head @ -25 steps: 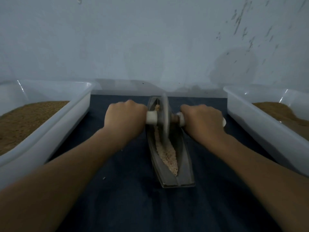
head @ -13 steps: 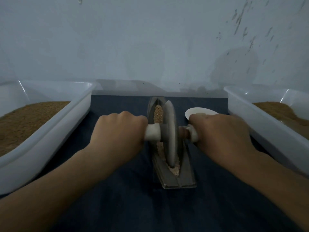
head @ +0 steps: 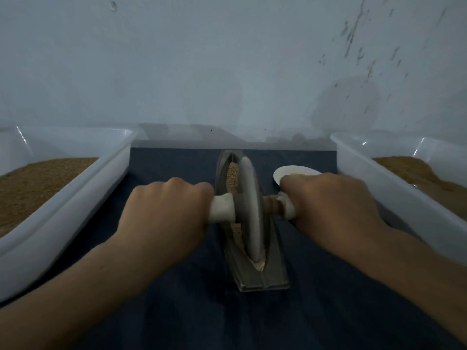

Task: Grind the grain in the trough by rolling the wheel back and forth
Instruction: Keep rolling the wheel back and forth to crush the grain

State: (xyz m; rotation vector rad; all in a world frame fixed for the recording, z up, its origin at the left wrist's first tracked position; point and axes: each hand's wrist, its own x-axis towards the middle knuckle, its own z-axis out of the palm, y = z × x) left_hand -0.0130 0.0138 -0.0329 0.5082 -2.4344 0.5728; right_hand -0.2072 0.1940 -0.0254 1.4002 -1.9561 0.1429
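Wheel (head: 250, 210): we've pulled it toward the near end of the trough (head: 262, 281) (far grain (head: 232, 178) uncovered).
Grip: left hand (head: 164, 213) and right hand (head: 331, 205) clasp its handles (head: 222, 207).
Next: we judge a push away is due.

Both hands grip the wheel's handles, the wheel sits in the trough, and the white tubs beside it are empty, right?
Not empty: the head view shows brown grain in the left tub and the right tub. The rest holds: left hand and right hand grip the handles, wheel in the trough.
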